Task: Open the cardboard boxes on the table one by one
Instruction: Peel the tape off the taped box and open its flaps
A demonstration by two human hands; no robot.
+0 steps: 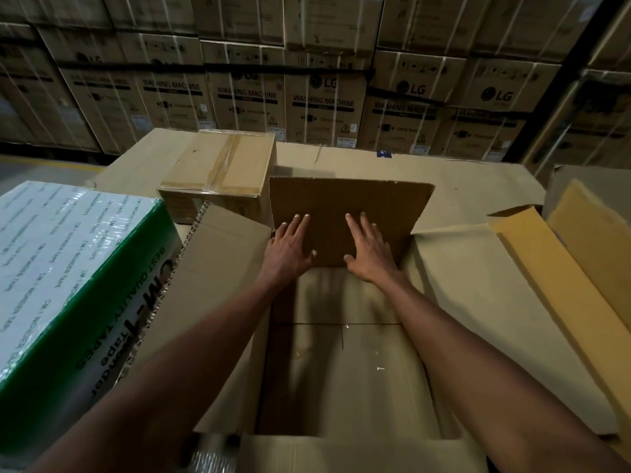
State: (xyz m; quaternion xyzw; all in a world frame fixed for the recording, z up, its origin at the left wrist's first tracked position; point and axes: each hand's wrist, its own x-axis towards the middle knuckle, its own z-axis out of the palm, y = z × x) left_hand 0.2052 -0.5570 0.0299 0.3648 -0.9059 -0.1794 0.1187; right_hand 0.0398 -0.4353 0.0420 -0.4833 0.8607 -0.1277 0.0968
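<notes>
A large brown cardboard box (345,367) stands open right in front of me, its inside bare. Its far flap (351,199) stands up. My left hand (290,249) and my right hand (367,252) both lie flat on the inner face of that flap, fingers spread, palms pressing it away from me. The box's left flap (218,268) and right flap (485,302) are folded outward. A smaller brown box (222,165), still sealed with clear tape along its top seam, sits behind and to the left.
A green and white printed tape carton (65,278) stands at my left. An open box with yellowish flaps (563,261) sits at the right. Flat cardboard sheets (461,175) cover the table. Stacked washing machine cartons (324,100) form a wall behind.
</notes>
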